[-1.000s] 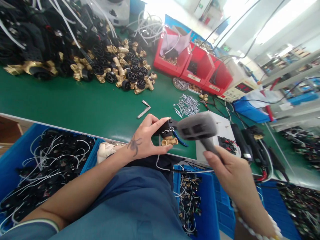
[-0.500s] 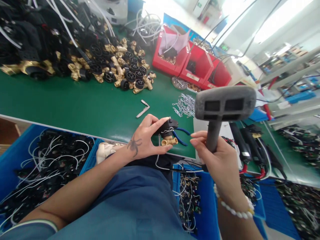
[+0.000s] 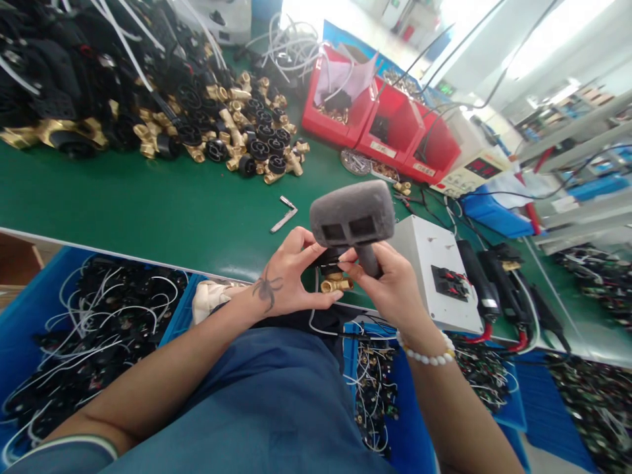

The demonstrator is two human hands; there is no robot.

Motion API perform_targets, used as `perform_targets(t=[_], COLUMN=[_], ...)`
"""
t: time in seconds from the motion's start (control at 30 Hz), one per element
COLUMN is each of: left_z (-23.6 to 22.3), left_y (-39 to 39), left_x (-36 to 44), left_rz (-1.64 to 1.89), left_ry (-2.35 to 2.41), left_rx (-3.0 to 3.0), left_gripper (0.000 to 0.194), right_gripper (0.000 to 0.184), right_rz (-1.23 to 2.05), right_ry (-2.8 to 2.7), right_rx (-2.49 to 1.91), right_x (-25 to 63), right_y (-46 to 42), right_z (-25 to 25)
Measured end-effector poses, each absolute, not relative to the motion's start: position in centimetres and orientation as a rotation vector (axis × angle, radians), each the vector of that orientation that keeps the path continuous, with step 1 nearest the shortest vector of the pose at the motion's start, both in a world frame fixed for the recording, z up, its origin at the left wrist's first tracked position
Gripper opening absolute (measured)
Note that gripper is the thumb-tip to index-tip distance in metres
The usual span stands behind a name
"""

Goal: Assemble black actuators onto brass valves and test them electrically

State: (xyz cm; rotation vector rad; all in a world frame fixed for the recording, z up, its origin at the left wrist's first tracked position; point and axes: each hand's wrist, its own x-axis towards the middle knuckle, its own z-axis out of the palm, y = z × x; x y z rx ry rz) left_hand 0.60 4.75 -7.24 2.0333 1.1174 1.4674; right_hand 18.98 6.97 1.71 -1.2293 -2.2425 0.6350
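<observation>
My left hand [image 3: 286, 280] grips a small brass valve fitting with a black cap [image 3: 334, 275] just above the front edge of the green bench [image 3: 162, 210]. A white wire hangs from the fitting toward my lap. My right hand [image 3: 390, 283] is wrapped around the short handle of a grey mallet [image 3: 353, 216], whose head stands just above the fitting. The fingertips of my right hand touch the fitting's black cap.
A heap of brass and black valves [image 3: 247, 141] lies at the bench's back left. Red bins [image 3: 385, 125] stand behind, a white switch box [image 3: 437, 273] to the right, a metal angle piece [image 3: 284, 214] mid-bench. Blue crates of wired parts [image 3: 89, 329] flank my lap.
My right hand swung the mallet up and to the right, then brought it back left and down over the fitting. The left hand stayed in place with the fitting.
</observation>
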Motion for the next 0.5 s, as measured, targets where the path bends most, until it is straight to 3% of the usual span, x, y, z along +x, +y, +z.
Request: perform_targets(t=[0.1, 0.27, 0.5], left_z=[-7.4, -7.0, -6.8], left_y=[4.8, 4.8, 4.7], left_x=[0.7, 0.7, 0.6], left_rz=[1.415, 1.483, 1.537], left_ry=[1.092, 1.136, 1.070], left_rx=[2.037, 1.923, 1.892], left_gripper=[0.049, 0.052, 0.038], right_gripper=[0.026, 0.013, 0.027], right_rz=[0.595, 0.540, 0.618], right_ry=[-2.320, -2.362, -1.884], right_rx=[-1.212, -1.210, -1.373], right_x=[19.6, 20.2, 22.4], right_y=[7.3, 6.6, 3.1], right_z=[1.4, 3.0, 6.1])
